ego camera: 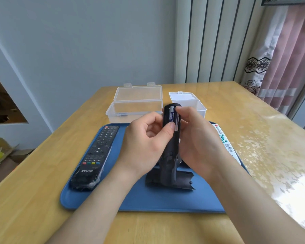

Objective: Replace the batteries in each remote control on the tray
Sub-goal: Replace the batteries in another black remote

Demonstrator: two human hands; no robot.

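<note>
Black remote point(169, 150) held up over the tray point(148, 199), open battery bay facing me.
Long axis runs up and away from me. Left hand point(144, 143) grips the body, thumb on the near end of the batteries point(173, 118). Right hand point(197, 138) curls round the right edge, forefinger at their far end. I judge both equally near.

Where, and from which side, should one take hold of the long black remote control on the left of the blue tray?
Probably grip the long black remote control across its two long edges near the middle, coming from above. It lies flat, buttons up, on the blue plastic tray, lengthwise away from the person, so both narrow sides are free and it would balance.
</note>
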